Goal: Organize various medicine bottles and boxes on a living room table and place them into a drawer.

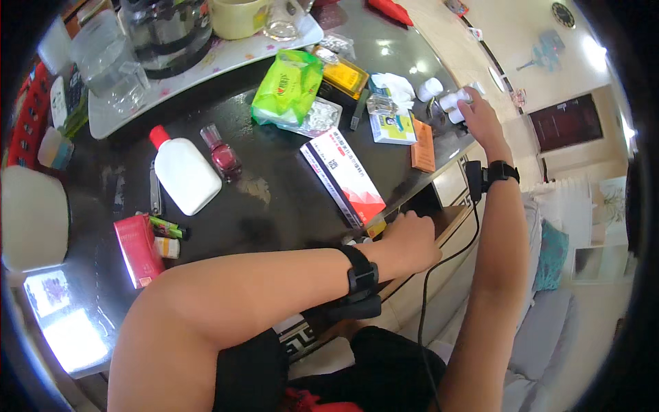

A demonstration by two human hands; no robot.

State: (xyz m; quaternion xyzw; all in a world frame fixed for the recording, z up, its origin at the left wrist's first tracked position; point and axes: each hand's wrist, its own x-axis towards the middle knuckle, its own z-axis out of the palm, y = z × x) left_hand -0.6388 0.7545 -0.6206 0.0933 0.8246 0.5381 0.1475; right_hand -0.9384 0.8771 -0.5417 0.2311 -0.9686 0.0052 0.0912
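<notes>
My right hand (483, 119) is at the far right corner of the dark glossy table (278, 201), its thumb and fingers closed around small white plastic bottles (453, 100). Another white bottle (430, 89) stands just left of them. Lower down, my left hand (414, 242) is curled over an open drawer (449, 219) under the table edge; its fingertips are hidden, so its hold cannot be told. A yellow item (376, 228) lies beside it in the drawer. A white and red medicine box (344, 177) lies on the table above the left forearm.
Near the bottles lie an orange box (422, 147), a small white-blue box (393, 129) and a green tissue pack (288, 87). Further left are a white bottle with red cap (188, 175), nail polish (225, 157), nail clippers (155, 190), a pink box (138, 250) and a tray (226, 67) holding glassware. A cable hangs from the right wrist.
</notes>
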